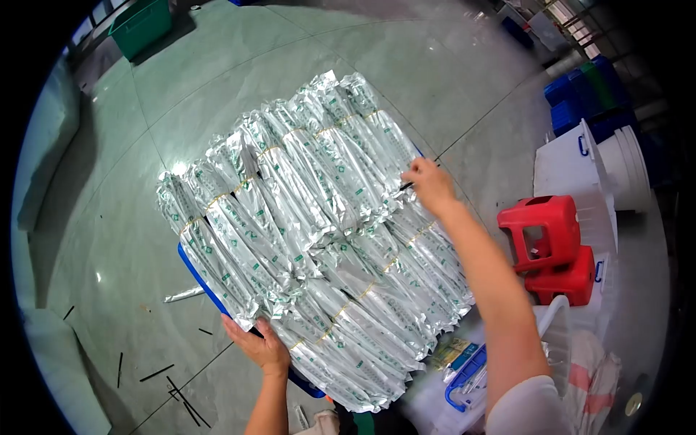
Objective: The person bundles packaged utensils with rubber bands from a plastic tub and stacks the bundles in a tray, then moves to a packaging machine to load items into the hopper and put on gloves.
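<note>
Rows of long silver foil packets with green print (pixel 319 196), bundled with thin yellow bands, are stacked over a blue container whose rim (pixel 197 279) shows at the left. My left hand (pixel 262 349) grips that rim near the lower left corner, thumb beside the packet ends. At the far right side of the stack is my right hand (pixel 431 187), its fingers closed. A thin black strip (pixel 407 186) pokes out from those fingertips, just above the packets. The rest of the strip is hidden by the hand.
Two red plastic pieces (pixel 540 232) sit on white bins at the right. Near my right forearm lies a clear box with a blue handle (pixel 464 377). Black strips (pixel 181 399) and a loose silver packet (pixel 184 294) lie on the floor. A green crate (pixel 141 29) stands at the back.
</note>
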A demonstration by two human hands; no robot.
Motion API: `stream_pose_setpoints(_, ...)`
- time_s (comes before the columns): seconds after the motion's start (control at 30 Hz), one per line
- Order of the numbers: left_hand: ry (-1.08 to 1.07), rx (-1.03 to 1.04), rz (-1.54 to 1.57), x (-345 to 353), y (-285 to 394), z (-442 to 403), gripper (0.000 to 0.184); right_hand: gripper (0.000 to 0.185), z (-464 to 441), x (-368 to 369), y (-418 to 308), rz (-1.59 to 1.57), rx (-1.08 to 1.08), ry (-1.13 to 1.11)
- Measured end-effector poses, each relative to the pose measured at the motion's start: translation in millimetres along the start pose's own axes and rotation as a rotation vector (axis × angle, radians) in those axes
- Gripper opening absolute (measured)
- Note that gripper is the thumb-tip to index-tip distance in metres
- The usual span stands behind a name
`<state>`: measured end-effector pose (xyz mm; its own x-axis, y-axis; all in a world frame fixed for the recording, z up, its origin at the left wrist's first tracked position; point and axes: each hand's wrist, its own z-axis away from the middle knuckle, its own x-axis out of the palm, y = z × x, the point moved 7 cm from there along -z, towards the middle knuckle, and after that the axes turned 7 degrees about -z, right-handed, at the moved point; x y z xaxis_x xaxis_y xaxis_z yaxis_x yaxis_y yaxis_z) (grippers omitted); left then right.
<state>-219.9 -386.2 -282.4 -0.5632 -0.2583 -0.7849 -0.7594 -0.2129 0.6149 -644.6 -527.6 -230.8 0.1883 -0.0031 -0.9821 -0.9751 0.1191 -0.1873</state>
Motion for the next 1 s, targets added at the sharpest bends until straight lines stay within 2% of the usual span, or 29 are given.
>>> stream_pose_setpoints(0.13,0.018,0.028,-0.009,-2.9,-0.6,0.9,0.066,0.009,4.5,-2.5,-10.4,-0.08,0.133,0.021)
stream_pose_setpoints(0.2,-0.001,-0.007,-0.01,-2.6,0.2,-0.7,0.067,0.007,6.8,-4.4,-26.4,0.135,-0.099,0.034)
stream_pose_setpoints(0.33,-0.001,-0.05,-0.028,-2.6,-1.3,0.6,0.065,0.009,43.4,-20.6,-43.1,0.11,-0.252,0.072)
stream_pose_setpoints(0.4,0.005,-0.047,-0.023,-5.0,1.3,-0.8,0.065,0.018,80.1,-55.2,-70.2,-0.088,-0.328,0.068)
stream_pose_setpoints(0.43,0.005,-0.046,-0.023,-5.3,3.5,-0.4,0.065,0.018,99.0,-84.5,-81.5,-0.079,-0.292,0.085)
stream_pose_setpoints(0.5,0.006,-0.005,-0.031,-0.3,-1.2,0.2,0.066,0.03,148.2,-160.8,-99.1,-0.204,-0.261,0.274)
stream_pose_setpoints(0.53,0.033,-0.007,-0.047,4.6,-7.4,-1.7,0.068,0.03,165.3,-184.1,-88.9,-0.173,-0.198,0.318)
stream_pose_setpoints(0.6,0.052,-0.014,-0.077,5.5,-7.5,-2.8,0.069,0.039,209.0,-254.5,-52.3,-0.134,-0.033,0.566)
stream_pose_setpoints(0.67,0.019,-0.054,-0.061,15.1,-19.0,-6.0,0.071,0.042,272.4,-292.2,-23.1,-0.015,0.237,0.662)
stream_pose_setpoints(0.73,0.019,-0.014,-0.163,25.2,-33.8,-17.7,0.072,0.043,365.6,-323.5,-39.8,-0.039,0.281,0.82)
stream_pose_setpoints(0.77,-0.078,-0.042,-0.101,8.0,-15.3,-15.5,0.072,0.04,419.0,-318.2,-51.1,-0.088,0.39,0.78)
stream_pose_setpoints(0.8,-0.121,0.012,0.179,5.5,-17.7,-17.4,0.07,0.037,467.6,-309.2,-70.5,-0.141,0.477,0.755)
stream_pose_setpoints(0.87,-0.301,-0.213,0.128,-2.2,-41.5,-15.0,0.081,0.029,572.0,-273.9,-109.0,-0.328,0.647,0.697)
stream_pose_setpoints(0.9,-0.302,-0.182,-0.052,1.6,-66.2,-25.1,0.085,0.025,621.9,-258.8,-127.8,-0.311,0.73,0.709)
stream_pose_setpoints(0.93,-0.286,-0.07,-0.078,39.7,-113.5,-65.4,0.081,0.022,669.1,-242.6,-145.0,-0.302,0.799,0.711)
stream_pose_setpoints(0.97,-0.286,-0.054,-0.079,26.4,-109.7,-55.9,0.081,0.024,720.8,-217.8,-155.6,-0.29,0.897,0.766)
stream_pose_setpoints(1.0,-0.293,0.06,0.077,4.7,-92.2,-37.9,0.071,0.027,766.3,-199.8,-156.8,-0.279,0.984,0.82)
